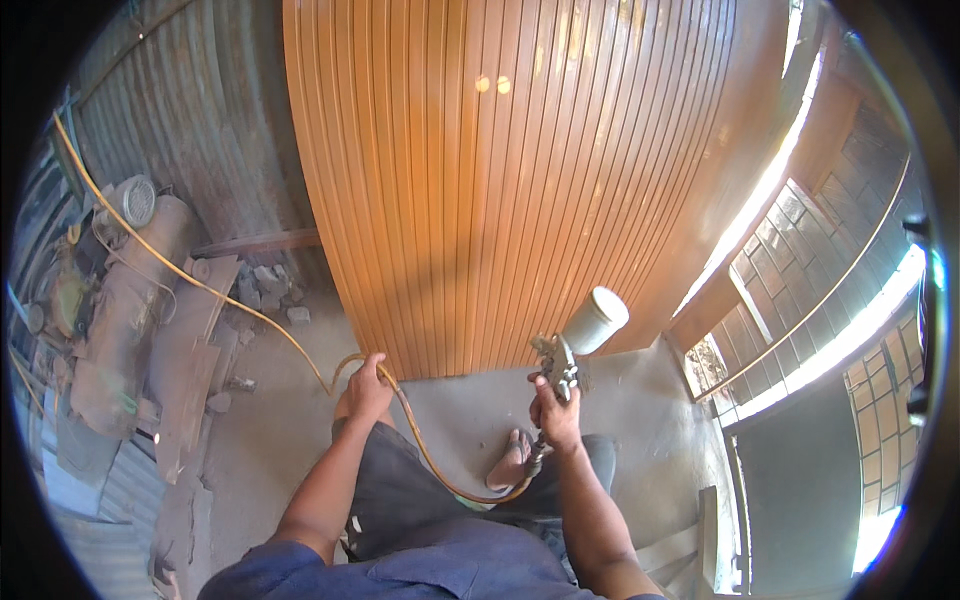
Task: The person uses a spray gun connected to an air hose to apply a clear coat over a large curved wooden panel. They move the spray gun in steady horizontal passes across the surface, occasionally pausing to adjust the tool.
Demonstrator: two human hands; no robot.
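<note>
My right hand [556, 414] is closed round the handle of a metal spray gun [560, 366], held up in front of my right thigh. A pale cup [597, 318] sits on the gun, tilted up to the right. From the gun's lower end a yellow-brown air hose [425, 447] loops across my lap to my left hand [371, 388], whose fingers are wrapped round it. Beyond both hands stands a tall orange-brown panel [440, 200] with vertical grooves, its surface glossy at the upper right. The gun is apart from the panel, near its lower right part.
At the left stands a dusty air compressor [135, 310] with a long tank. Broken rubble [270, 285] and boards [190, 350] lie beside it. The hose runs on past them to the upper left. Corrugated metal sheets [190, 120] form the back wall. A wooden frame [690, 545] stands at the lower right.
</note>
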